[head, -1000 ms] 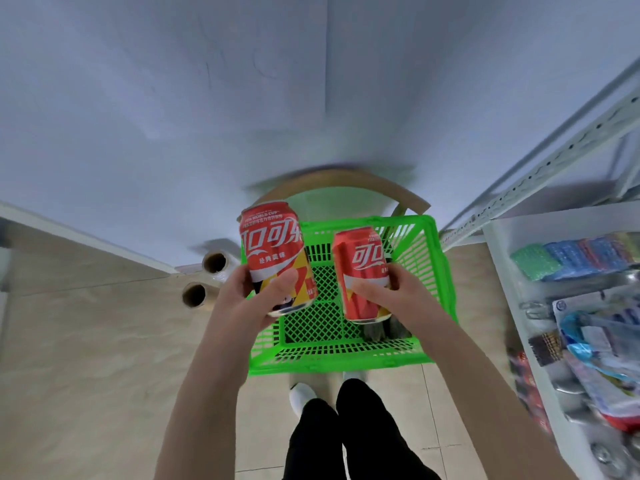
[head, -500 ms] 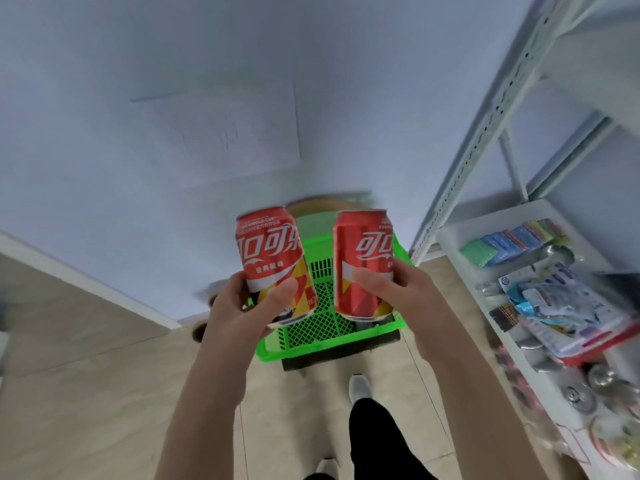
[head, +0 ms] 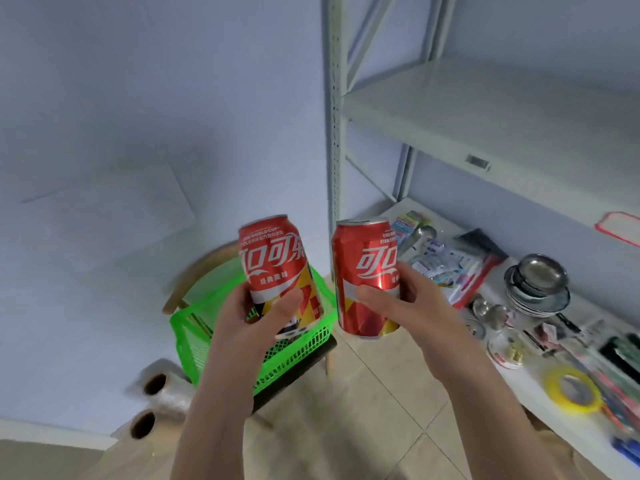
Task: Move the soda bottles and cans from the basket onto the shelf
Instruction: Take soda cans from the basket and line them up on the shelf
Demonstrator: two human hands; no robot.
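Holding one red cola can in each grip, I have both raised in front of me, above the tiled floor and not yet on the shelf unit. My left grip clasps the lower half of the left can, thumb across the front and fingers behind; that can leans with its top toward the left. My right grip grasps the right can the same way, and this one stands nearly upright. The two cans are side by side with a gap between them, not touching.

Behind and below the left can, the green basket sits on a wooden chair; my left arm hides what lies inside it. The white perforated upright of the shelf unit rises just behind the right can. To the right is the upper shelf board, and under it the lower shelf board carries packets, a stack of metal bowls and a yellow tape roll. Two rolls of clear film lie on the floor by the wall, left of the basket.
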